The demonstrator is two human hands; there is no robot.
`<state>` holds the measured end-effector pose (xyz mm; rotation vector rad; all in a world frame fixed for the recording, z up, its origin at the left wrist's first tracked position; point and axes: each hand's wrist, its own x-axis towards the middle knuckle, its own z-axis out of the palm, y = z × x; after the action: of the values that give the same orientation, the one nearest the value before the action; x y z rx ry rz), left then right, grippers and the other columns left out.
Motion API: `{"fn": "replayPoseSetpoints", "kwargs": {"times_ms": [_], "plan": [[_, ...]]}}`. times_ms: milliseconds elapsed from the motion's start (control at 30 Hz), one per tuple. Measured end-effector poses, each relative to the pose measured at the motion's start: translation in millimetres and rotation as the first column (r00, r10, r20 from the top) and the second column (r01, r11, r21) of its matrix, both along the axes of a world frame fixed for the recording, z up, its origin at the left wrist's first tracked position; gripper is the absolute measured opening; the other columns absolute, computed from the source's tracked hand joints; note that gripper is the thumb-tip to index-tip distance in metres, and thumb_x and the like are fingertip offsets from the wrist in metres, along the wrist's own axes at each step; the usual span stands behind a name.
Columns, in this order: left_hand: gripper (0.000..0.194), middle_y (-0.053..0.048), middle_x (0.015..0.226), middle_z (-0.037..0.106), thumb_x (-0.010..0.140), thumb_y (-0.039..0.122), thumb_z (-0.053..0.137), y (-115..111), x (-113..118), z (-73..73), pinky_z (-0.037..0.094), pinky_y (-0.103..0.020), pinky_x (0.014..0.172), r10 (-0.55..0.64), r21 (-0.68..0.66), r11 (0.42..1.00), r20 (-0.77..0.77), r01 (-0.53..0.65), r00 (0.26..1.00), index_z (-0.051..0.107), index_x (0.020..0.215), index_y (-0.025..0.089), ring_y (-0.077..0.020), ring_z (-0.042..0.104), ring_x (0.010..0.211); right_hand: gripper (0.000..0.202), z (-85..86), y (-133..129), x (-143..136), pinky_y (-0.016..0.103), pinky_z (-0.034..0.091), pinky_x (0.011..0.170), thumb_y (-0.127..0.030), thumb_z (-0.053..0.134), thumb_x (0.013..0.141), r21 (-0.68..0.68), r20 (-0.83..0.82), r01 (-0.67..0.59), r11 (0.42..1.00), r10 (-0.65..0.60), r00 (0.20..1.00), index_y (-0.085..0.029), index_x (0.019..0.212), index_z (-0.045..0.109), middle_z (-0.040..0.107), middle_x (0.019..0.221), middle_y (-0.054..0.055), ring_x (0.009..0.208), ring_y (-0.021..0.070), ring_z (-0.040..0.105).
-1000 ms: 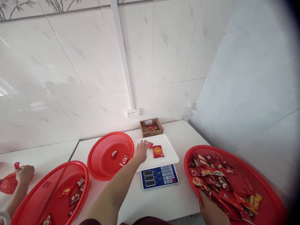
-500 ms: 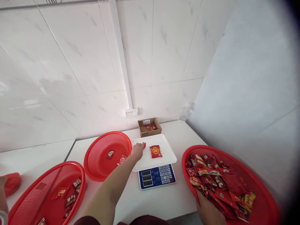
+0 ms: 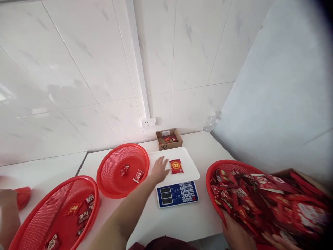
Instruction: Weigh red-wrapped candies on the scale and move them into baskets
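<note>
My left hand (image 3: 160, 171) hovers over or rests on the white scale tray (image 3: 191, 170), fingers spread and nothing visible in them. Just right of its fingertips lies a red packet (image 3: 177, 166) with a gold round emblem. The scale's blue keypad panel (image 3: 178, 194) sits below the tray. At the right, my right hand (image 3: 238, 232) grips the near rim of a red basket (image 3: 212, 187). Many red snack packets (image 3: 241, 205) fill that basket. A dense heap of packets spreads over its right side, partly blurred, with a cardboard edge (image 3: 299, 175) behind.
Another person's hand (image 3: 279, 241) is beside the heap. Two red mesh baskets (image 3: 104, 166) (image 3: 95, 208) at left hold a few packets. An open cardboard box (image 3: 170, 145) stands behind the scale. Someone's arm (image 3: 9, 211) shows at far left.
A large heap of packets, a cardboard edge and another person's hand have appeared at the right basket. My left hand's fingers have spread; the red bit at its fingertips is out of sight.
</note>
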<state>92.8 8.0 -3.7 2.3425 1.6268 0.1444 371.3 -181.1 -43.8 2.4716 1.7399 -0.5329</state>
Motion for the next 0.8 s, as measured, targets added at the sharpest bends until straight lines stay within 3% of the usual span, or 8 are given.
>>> {"fn": "replayPoseSetpoints", "kwargs": {"times_ms": [100,167,333,500,567,633,733,800], "plan": [[0.069,-0.012,0.151,0.021,0.081,0.046,0.054,8.3,42.8,-8.7,0.022,-0.047,0.110,-0.123,-0.133,0.983,0.045,0.128,0.991,0.030,0.140,0.023,-0.0308,0.018,0.138,0.051,4.2,1.3,-1.5,0.037,0.050,0.080,-0.022,0.022,0.088,-0.043,0.002,0.015,0.999,-0.015,1.000,-0.019,0.131,0.047,0.068,0.111,0.011,0.091,0.0240,0.067],[0.069,-0.012,0.149,0.025,0.078,0.047,0.057,15.6,57.8,-12.2,0.022,-0.051,0.108,-0.140,-0.173,0.974,0.035,0.144,0.990,0.032,0.139,0.025,-0.0331,0.019,0.137,0.051,7.7,1.7,-2.4,0.036,0.050,0.079,-0.022,0.021,0.087,-0.079,-0.006,0.035,0.996,-0.036,0.999,-0.021,0.131,0.047,0.068,0.111,0.010,0.093,0.0232,0.067],[0.055,-0.013,0.126,0.050,0.074,0.038,0.062,23.6,57.4,-13.1,0.038,-0.044,0.097,-0.135,-0.146,0.979,0.037,0.139,0.990,0.050,0.126,0.023,-0.0307,0.044,0.117,0.053,8.9,1.2,-2.2,0.040,0.049,0.079,-0.021,0.020,0.086,-0.100,-0.043,0.048,0.994,-0.052,0.998,-0.020,0.133,0.045,0.066,0.114,0.012,0.094,0.0258,0.067],[0.054,-0.012,0.127,0.045,0.078,0.035,0.056,8.3,22.4,-6.3,0.038,-0.039,0.098,-0.006,0.010,1.000,0.095,0.005,0.995,0.045,0.129,0.023,-0.0269,0.043,0.116,0.052,-1.1,0.5,1.8,0.042,0.049,0.077,-0.026,0.022,0.087,-0.083,-0.077,0.048,0.995,-0.055,0.996,-0.021,0.133,0.045,0.070,0.104,0.012,0.088,0.0275,0.068],[0.050,-0.012,0.128,0.044,0.081,0.033,0.052,1.4,-3.0,-3.1,0.035,-0.039,0.101,0.131,0.123,0.981,0.152,-0.151,0.980,0.045,0.130,0.022,-0.0257,0.042,0.117,0.051,-7.2,0.4,4.6,0.041,0.050,0.074,-0.026,0.026,0.085,-0.059,-0.074,0.060,0.996,-0.064,0.995,-0.024,0.131,0.047,0.071,0.102,0.011,0.086,0.0270,0.068],[0.047,-0.014,0.130,0.044,0.082,0.031,0.050,-5.1,-31.8,-1.1,0.033,-0.041,0.103,0.305,0.206,0.916,0.200,-0.344,0.931,0.048,0.127,0.020,-0.0268,0.040,0.122,0.048,-13.5,0.4,7.4,0.039,0.050,0.073,-0.026,0.032,0.083,-0.028,-0.064,0.072,0.997,-0.074,0.995,-0.028,0.127,0.051,0.071,0.100,0.009,0.084,0.0258,0.068],[0.051,-0.017,0.143,0.033,0.084,0.039,0.048,-17.8,-70.2,-3.5,0.028,-0.050,0.104,0.486,0.169,0.844,0.157,-0.509,0.860,0.045,0.131,0.019,-0.0329,0.028,0.133,0.045,-19.4,1.2,9.6,0.036,0.049,0.072,-0.026,0.034,0.083,-0.012,-0.067,0.060,0.998,-0.061,0.996,-0.027,0.123,0.054,0.072,0.099,0.009,0.081,0.0243,0.068],[0.056,-0.017,0.146,0.033,0.086,0.045,0.044,-29.3,-88.2,-10.0,0.030,-0.049,0.103,0.454,0.054,0.885,0.115,-0.462,0.883,0.041,0.135,0.018,-0.0323,0.027,0.135,0.044,-18.8,2.0,8.6,0.035,0.048,0.071,-0.025,0.034,0.083,-0.002,-0.069,0.053,0.999,-0.053,0.996,-0.027,0.121,0.056,0.071,0.100,0.009,0.081,0.0237,0.068]]}}
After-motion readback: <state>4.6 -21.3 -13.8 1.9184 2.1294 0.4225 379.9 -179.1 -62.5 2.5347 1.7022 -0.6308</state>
